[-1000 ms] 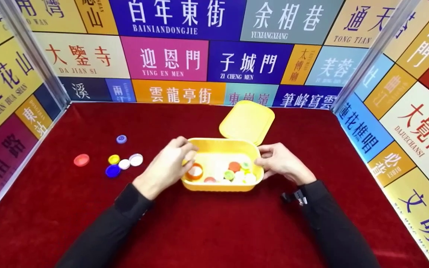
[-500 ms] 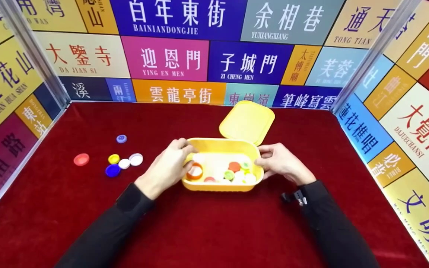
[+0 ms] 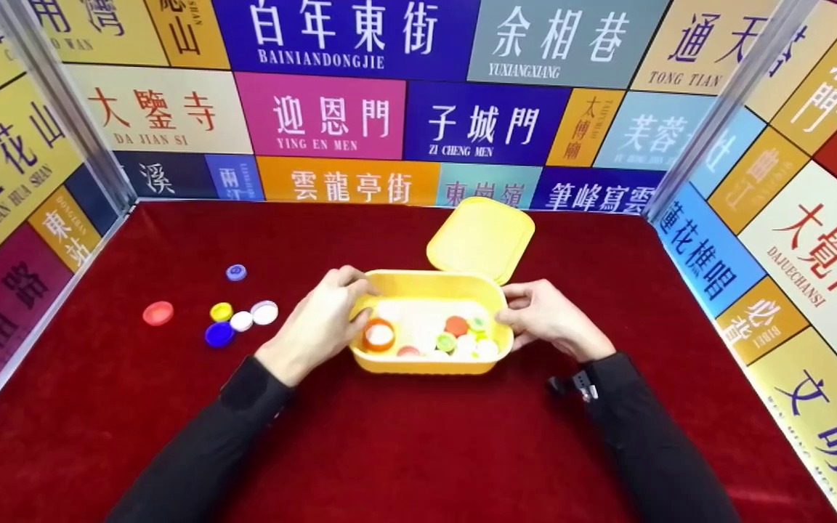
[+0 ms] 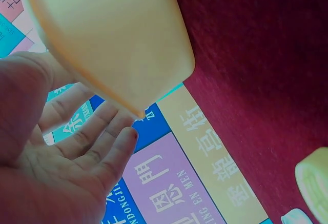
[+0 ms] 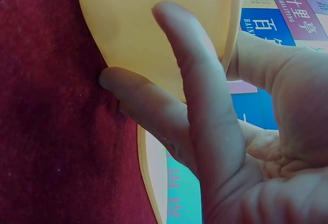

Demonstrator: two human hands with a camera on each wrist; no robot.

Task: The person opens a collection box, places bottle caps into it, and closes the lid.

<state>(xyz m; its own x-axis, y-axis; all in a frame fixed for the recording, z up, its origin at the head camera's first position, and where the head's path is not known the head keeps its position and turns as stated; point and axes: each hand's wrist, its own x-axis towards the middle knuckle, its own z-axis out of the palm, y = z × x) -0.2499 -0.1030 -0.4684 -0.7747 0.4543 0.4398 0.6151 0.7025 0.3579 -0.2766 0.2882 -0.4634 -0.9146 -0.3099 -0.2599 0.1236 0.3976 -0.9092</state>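
A yellow plastic box stands uncovered on the red cloth. Inside it are several bottle caps, among them an orange ring-like cap, a red cap and a green cap. My right hand grips the box's right end, thumb over the rim and fingers against the outer wall in the right wrist view. At the left rim is my left hand, its thumb reaching over the edge. Its other fingers extend loosely past the rim in the left wrist view and hold nothing visible.
A yellow lid lies behind the box. To the left are several loose caps: a red cap, a dark blue cap, a yellow cap, white ones and a pale blue cap. Lettered panels enclose the table.
My left hand has drawn back slightly leftward, its fingers moving from inside the box to the rim. The box has shifted very slightly left; my right hand keeps its grip.
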